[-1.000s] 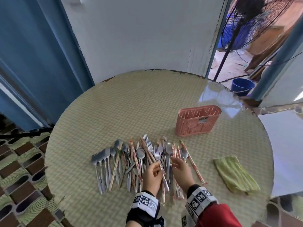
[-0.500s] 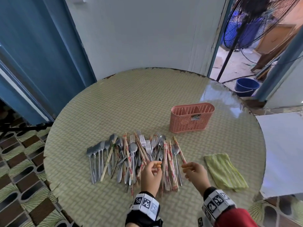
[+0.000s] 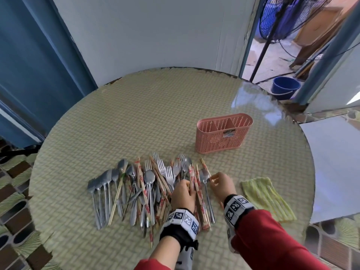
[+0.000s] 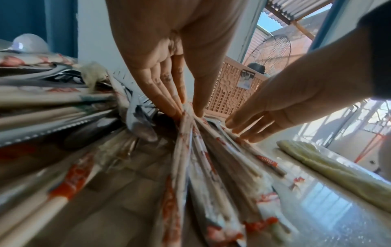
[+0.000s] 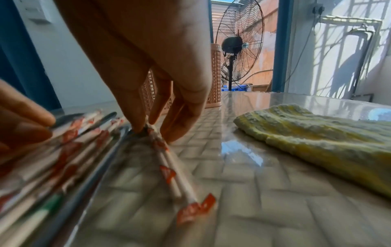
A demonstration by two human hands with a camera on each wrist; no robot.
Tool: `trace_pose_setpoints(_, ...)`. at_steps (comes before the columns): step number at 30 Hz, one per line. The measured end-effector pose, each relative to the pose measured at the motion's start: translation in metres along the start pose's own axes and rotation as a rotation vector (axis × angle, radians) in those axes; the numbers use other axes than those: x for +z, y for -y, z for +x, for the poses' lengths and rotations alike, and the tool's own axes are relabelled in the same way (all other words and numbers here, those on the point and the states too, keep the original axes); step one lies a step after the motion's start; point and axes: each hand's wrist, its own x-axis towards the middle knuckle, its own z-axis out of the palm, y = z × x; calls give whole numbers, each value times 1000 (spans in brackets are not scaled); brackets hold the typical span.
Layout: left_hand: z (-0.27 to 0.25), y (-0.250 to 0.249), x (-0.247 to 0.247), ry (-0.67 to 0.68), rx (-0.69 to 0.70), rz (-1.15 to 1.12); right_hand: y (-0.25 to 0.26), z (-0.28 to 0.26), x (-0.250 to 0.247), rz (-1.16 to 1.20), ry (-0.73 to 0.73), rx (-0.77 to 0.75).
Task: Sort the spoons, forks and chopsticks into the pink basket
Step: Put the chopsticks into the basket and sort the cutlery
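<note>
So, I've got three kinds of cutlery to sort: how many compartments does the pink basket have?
3. The pink basket is split side by side: a left compartment, a middle compartment and a right compartment. No cutlery shows in any of them.

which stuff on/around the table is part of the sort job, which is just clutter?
Job:
- pink basket, nothing in it yet
- pile of spoons, forks and wrapped chopsticks
- left hand and right hand, both pinching wrapped chopsticks

Clutter:
- yellow-green cloth, right of the pile
- blue bucket and standing fan, off the table
</note>
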Motion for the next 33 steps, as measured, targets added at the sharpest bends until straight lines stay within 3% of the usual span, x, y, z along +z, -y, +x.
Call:
trace_pose_setpoints(5, 1, 1, 4, 25, -28, 70, -3, -5, 10, 29, -67, 35)
trace_pose_setpoints(11, 0, 6, 5, 0, -35, -34, -4, -8, 7, 21, -52, 137)
trace_pose_setpoints(15, 1, 8, 2, -45, -79, -179, -1, -16, -1, 147, -130, 99)
trace_pose_setpoints(22, -5, 9, -5, -74, -131, -290, 14, -25, 13, 154, 105, -44)
trace_pose_setpoints(33, -12, 13, 0, -132, -125, -296, 12, -25, 11, 185, 90, 33)
